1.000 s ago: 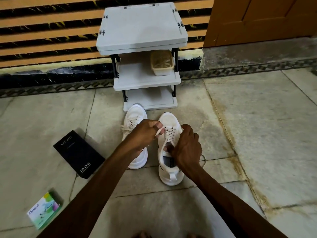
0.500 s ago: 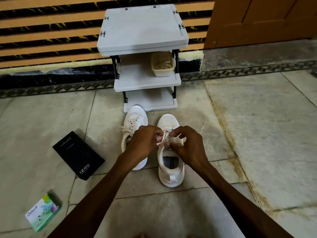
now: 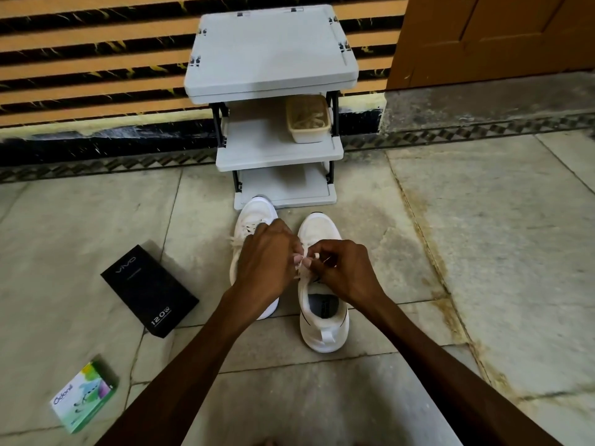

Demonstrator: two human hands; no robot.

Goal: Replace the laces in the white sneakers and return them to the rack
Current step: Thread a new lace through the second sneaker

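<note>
The right hand point(image 3: 343, 273) has risen from the right sneaker's point(image 3: 323, 336) collar to the left hand point(image 3: 265, 263); both pinch the lace point(image 3: 316, 255).

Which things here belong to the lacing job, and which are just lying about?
Job: right sneaker; its lace, pinched by left hand and right hand; left sneaker; rack; tub of what look like laces on its middle shelf.
Lying about: black box; green-and-white box.

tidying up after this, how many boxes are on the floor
2: a black box lies left of the left sneaker, and a green box lies nearer the camera, far left. The arms may hide others.
</note>
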